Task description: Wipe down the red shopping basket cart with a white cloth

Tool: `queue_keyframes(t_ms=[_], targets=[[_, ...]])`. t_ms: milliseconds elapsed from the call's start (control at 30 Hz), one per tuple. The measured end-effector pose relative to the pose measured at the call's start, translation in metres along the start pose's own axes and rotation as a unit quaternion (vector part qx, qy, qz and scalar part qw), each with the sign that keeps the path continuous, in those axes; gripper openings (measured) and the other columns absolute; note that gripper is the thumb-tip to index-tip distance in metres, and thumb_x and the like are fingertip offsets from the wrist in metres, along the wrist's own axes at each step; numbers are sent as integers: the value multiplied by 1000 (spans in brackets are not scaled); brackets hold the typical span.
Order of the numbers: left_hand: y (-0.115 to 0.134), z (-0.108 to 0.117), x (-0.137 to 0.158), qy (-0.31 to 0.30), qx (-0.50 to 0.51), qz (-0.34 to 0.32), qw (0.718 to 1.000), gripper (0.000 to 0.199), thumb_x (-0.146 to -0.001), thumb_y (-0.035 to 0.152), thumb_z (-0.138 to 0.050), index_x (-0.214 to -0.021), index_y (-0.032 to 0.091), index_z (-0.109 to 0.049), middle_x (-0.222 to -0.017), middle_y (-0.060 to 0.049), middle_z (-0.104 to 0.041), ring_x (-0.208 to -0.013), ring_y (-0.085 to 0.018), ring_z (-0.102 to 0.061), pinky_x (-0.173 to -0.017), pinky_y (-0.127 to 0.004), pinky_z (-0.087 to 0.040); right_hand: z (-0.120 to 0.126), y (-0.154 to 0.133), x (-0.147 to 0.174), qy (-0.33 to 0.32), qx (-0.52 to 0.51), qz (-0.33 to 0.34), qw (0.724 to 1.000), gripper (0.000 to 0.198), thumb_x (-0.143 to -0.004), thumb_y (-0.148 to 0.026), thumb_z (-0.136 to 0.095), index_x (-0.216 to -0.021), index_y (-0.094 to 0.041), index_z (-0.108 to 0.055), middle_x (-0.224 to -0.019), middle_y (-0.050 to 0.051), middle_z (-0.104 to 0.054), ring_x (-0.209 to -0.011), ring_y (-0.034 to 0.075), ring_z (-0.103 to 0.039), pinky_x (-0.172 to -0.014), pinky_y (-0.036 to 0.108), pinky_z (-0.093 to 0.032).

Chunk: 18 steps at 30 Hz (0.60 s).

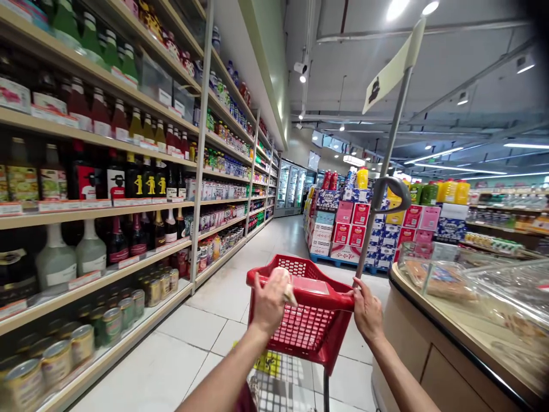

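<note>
A red shopping cart point(300, 332) stands in front of me, its basket made of plastic lattice. My left hand point(269, 300) is closed around a pale, crumpled cloth point(290, 292) and presses it on the left part of the cart's handle. At the handle's right end, my right hand point(368, 309) has its fingers curled over the red corner. Just beside those fingers rises a grey pole point(388, 154) with a hook-shaped grip and a pale sign point(394, 74) on top. What lies under my left palm is hidden.
Shelves point(98, 203) of bottles and cans line the left side. To the right, close to the cart, is a curved counter point(412, 320) with clear covers. Stacked drink boxes point(343, 229) stand ahead. A tiled aisle point(274, 234) runs toward glass-door fridges point(288, 186).
</note>
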<state>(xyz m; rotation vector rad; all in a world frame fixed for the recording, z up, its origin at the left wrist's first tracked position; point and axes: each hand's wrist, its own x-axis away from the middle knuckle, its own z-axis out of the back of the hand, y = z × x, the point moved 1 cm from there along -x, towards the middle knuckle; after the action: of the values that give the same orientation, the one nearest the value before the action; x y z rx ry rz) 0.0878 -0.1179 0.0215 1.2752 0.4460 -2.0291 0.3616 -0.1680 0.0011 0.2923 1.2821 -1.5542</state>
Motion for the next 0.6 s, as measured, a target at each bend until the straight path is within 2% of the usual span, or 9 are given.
queue_keyframes(t_ms=[100, 200, 267, 367, 433, 500, 600], targets=[[8, 0, 0, -2, -4, -31, 1000, 35, -84, 19, -41, -117, 26, -51, -123, -5, -54, -116, -20, -47, -106, -54, -6, 0, 0, 3, -6, -7, 8, 1000, 47, -83, -40, -24, -117, -16, -46, -78, 5, -67, -87, 23, -58, -90, 45, -30], [1, 6, -2, 4, -37, -4, 999, 35, -84, 18, -41, -117, 24, -51, -123, -7, -54, -113, -21, -50, -105, -56, -7, -1, -3, 6, 4, -5, 12, 1000, 48, -83, -41, -23, -117, -16, -46, -82, 5, -67, -90, 23, -57, -92, 45, -28], [7, 3, -4, 2, -31, -2, 1000, 35, -84, 18, -40, -117, 24, -51, -122, -7, -55, -113, -20, -50, -106, -55, -5, -1, -5, 8, 13, 8, 9, 1000, 49, -83, -42, -23, -118, -17, -46, -86, 6, -66, -92, 23, -56, -93, 46, -27], [31, -9, -7, -13, 13, -57, 998, 33, -85, 21, -42, -116, 26, -52, -121, -3, -55, -115, -17, -48, -108, -50, -1, 0, -5, 9, 8, 16, 22, 1000, 50, -83, -43, -24, -119, -17, -46, -87, 5, -66, -93, 23, -55, -94, 46, -26], [39, -11, -8, -24, 36, -85, 995, 33, -85, 23, -43, -116, 27, -51, -122, -2, -55, -116, -17, -47, -108, -48, 1, 2, -4, 10, 5, 13, 39, 999, 49, -83, -42, -25, -120, -16, -46, -86, 5, -66, -93, 22, -55, -94, 45, -26], [31, -5, -8, -25, 42, -63, 997, 33, -86, 21, -40, -117, 26, -51, -122, -3, -55, -115, -18, -48, -108, -51, 0, 3, -4, 11, 11, 10, 53, 998, 48, -84, -40, -25, -120, -16, -46, -86, 5, -66, -92, 21, -55, -94, 45, -27], [13, 5, -12, -25, 23, 15, 999, 34, -86, 17, -35, -116, 23, -52, -119, -6, -57, -112, -21, -51, -105, -58, -3, 2, -13, 16, 23, 19, 70, 997, 45, -85, -37, -26, -119, -17, -46, -87, 5, -66, -90, 20, -56, -95, 47, -26]])
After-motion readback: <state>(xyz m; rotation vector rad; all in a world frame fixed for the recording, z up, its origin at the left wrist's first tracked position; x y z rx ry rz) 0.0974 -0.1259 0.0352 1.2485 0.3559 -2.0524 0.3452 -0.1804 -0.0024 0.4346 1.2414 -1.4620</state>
